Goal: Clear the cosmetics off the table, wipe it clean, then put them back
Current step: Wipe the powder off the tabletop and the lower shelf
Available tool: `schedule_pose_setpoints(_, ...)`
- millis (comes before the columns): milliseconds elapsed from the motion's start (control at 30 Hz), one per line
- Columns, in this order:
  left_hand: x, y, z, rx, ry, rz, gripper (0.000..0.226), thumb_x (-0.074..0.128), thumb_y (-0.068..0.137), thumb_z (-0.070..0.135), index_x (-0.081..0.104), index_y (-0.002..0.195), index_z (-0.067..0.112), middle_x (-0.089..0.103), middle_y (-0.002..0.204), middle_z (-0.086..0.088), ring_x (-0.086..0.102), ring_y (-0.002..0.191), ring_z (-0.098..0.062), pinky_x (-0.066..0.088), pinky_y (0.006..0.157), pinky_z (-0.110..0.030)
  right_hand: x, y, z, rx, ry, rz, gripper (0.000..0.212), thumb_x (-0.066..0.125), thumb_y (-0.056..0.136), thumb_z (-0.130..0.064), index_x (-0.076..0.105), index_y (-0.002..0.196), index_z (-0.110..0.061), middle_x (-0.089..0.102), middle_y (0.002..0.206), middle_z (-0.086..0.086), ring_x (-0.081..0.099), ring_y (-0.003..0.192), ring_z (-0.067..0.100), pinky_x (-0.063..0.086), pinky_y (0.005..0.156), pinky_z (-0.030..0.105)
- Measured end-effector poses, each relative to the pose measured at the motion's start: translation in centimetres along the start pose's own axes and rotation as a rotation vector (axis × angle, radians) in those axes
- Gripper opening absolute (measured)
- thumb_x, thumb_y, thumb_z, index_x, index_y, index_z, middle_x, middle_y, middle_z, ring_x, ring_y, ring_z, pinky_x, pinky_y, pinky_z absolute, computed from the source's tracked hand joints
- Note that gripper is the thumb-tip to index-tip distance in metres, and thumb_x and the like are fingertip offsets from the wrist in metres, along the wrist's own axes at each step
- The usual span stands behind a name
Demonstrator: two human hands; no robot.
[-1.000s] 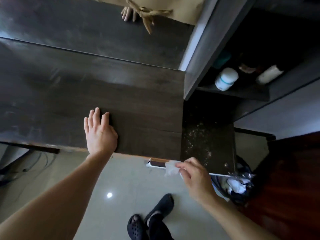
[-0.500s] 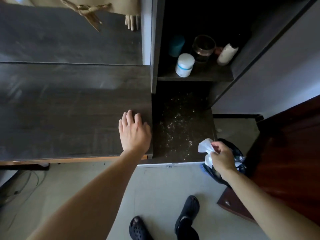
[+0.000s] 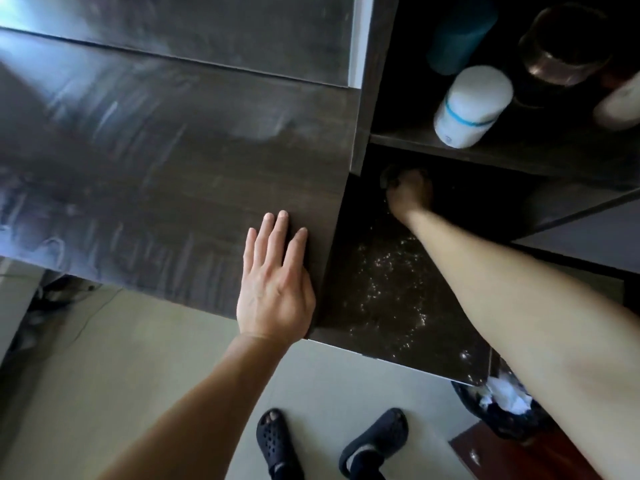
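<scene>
My left hand (image 3: 277, 285) lies flat, fingers apart, on the dark wooden table (image 3: 166, 188) near its right edge. My right hand (image 3: 412, 195) reaches deep into the dark lower compartment (image 3: 388, 299), whose floor is speckled with crumbs. Its fingers curl on a small round dark object (image 3: 389, 174), blurred in the shadow. On the shelf above stand a white jar with a blue band (image 3: 474, 105), a teal bottle (image 3: 457, 36), a brown glass jar (image 3: 568, 46) and a white bottle (image 3: 620, 102) at the frame's edge.
A black bin (image 3: 498, 410) with crumpled white tissue (image 3: 507, 394) in it stands on the floor under my right forearm. My feet in dark clogs (image 3: 277, 441) are on the pale tiles. Smear streaks cover the tabletop. Cables hang at the lower left.
My right hand has let go of the white tissue, which now lies in the bin, and has reached into the lower compartment. The left hand stays flat on the table.
</scene>
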State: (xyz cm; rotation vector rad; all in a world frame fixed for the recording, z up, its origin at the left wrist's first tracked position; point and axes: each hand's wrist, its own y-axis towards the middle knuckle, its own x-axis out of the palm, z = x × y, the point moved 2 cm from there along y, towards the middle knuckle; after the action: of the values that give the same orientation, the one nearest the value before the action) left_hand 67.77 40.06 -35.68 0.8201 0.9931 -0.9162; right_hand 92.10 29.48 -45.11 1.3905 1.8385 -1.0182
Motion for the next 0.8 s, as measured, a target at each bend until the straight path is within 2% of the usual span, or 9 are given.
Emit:
schedule_pose_setpoints(67, 0.0, 0.1, 0.0, -0.002, -0.001, 0.004, 0.046, 0.034, 0.088, 0.013, 0.058, 0.125, 0.0, 0.044, 0.142, -0.023, 0.033, 0.137, -0.04, 0.025, 0.113, -0.055, 1.0, -0.4, -0.4, -0.094, -0.055, -0.074, 0.025, 0.051, 0.089, -0.007, 0.064, 0.107, 0.004, 0.056, 0.121, 0.025, 0.053, 0.113, 0.036, 0.041, 0.092, 0.035)
schedule_pose_setpoints(167, 0.1, 0.1, -0.1, -0.013, 0.004, 0.019, 0.047, 0.033, 0.087, 0.011, 0.058, 0.125, 0.0, 0.045, 0.141, -0.023, 0.034, 0.136, -0.041, 0.024, 0.113, -0.055, 2.2, -6.2, 1.1, -0.391, -0.108, -0.202, 0.024, 0.048, 0.089, -0.002, 0.066, 0.104, -0.004, 0.055, 0.114, 0.02, 0.05, 0.106, 0.033, 0.038, 0.085, 0.031)
schedule_pose_setpoints(267, 0.1, 0.1, 0.0, -0.02, -0.009, 0.042, 0.046, 0.035, 0.085, 0.007, 0.059, 0.123, -0.002, 0.046, 0.14, -0.024, 0.036, 0.135, -0.041, 0.026, 0.112, -0.055, 2.3, -16.2, 4.8, -0.691, -0.071, -0.449, 0.025, 0.061, 0.077, 0.004, 0.07, 0.085, -0.018, 0.059, 0.103, 0.002, 0.055, 0.097, 0.022, 0.042, 0.084, 0.032)
schedule_pose_setpoints(333, 0.1, 0.1, 0.1, -0.028, -0.013, 0.06, 0.047, 0.034, 0.084, 0.006, 0.06, 0.122, -0.002, 0.047, 0.139, -0.024, 0.038, 0.134, -0.041, 0.027, 0.112, -0.055, 1.7, -19.2, 6.4, -0.802, -0.018, -0.583, 0.022, 0.065, 0.071, 0.001, 0.07, 0.075, -0.02, 0.057, 0.1, -0.01, 0.055, 0.092, 0.014, 0.041, 0.082, 0.026)
schedule_pose_setpoints(400, 0.2, 0.2, 0.0, -0.036, -0.015, 0.073, 0.047, 0.033, 0.083, 0.006, 0.06, 0.12, -0.002, 0.048, 0.138, -0.024, 0.039, 0.133, -0.04, 0.028, 0.111, -0.054, 1.5, -16.5, 5.2, -0.727, -0.046, -0.506, 0.025, 0.058, 0.077, 0.004, 0.072, 0.088, -0.013, 0.059, 0.105, 0.0, 0.056, 0.097, 0.023, 0.041, 0.084, 0.025)
schedule_pose_setpoints(500, 0.3, 0.1, -0.1, -0.039, -0.012, 0.074, 0.045, 0.035, 0.083, 0.006, 0.061, 0.119, -0.002, 0.049, 0.137, -0.024, 0.04, 0.132, -0.04, 0.029, 0.111, -0.054, 1.8, -8.5, 1.2, -0.506, -0.141, -0.208, 0.022, 0.049, 0.086, 0.001, 0.062, 0.104, 0.001, 0.053, 0.113, 0.018, 0.05, 0.104, 0.032, 0.039, 0.086, 0.033)
schedule_pose_setpoints(633, 0.2, 0.0, -0.2, -0.036, -0.027, 0.07, 0.045, 0.035, 0.083, 0.006, 0.061, 0.119, -0.002, 0.05, 0.136, -0.024, 0.041, 0.132, -0.04, 0.03, 0.111, -0.054, 4.2, -6.2, -1.1, -0.316, -0.192, -0.131, 0.03, 0.044, 0.09, 0.001, 0.056, 0.116, 0.008, 0.042, 0.13, 0.029, 0.04, 0.121, 0.04, 0.034, 0.101, 0.042)
schedule_pose_setpoints(733, 0.2, 0.0, -0.2, -0.038, -0.037, 0.068, 0.047, 0.033, 0.082, 0.006, 0.061, 0.118, -0.003, 0.05, 0.135, -0.025, 0.041, 0.131, -0.041, 0.031, 0.11, -0.055, 5.0, -10.6, 0.4, -0.496, -0.288, -0.223, 0.044, 0.043, 0.09, 0.0, 0.047, 0.133, -0.002, 0.034, 0.143, 0.025, 0.029, 0.133, 0.038, 0.018, 0.113, 0.038)
schedule_pose_setpoints(800, 0.1, 0.0, -0.1, -0.041, -0.032, 0.061, 0.047, 0.033, 0.082, 0.006, 0.062, 0.117, -0.003, 0.05, 0.135, -0.025, 0.042, 0.131, -0.041, 0.031, 0.109, -0.056, 4.3, -13.1, 1.3, -0.621, -0.222, -0.332, 0.053, 0.05, 0.082, 0.003, 0.05, 0.134, -0.01, 0.038, 0.141, 0.02, 0.033, 0.13, 0.036, 0.023, 0.112, 0.036)
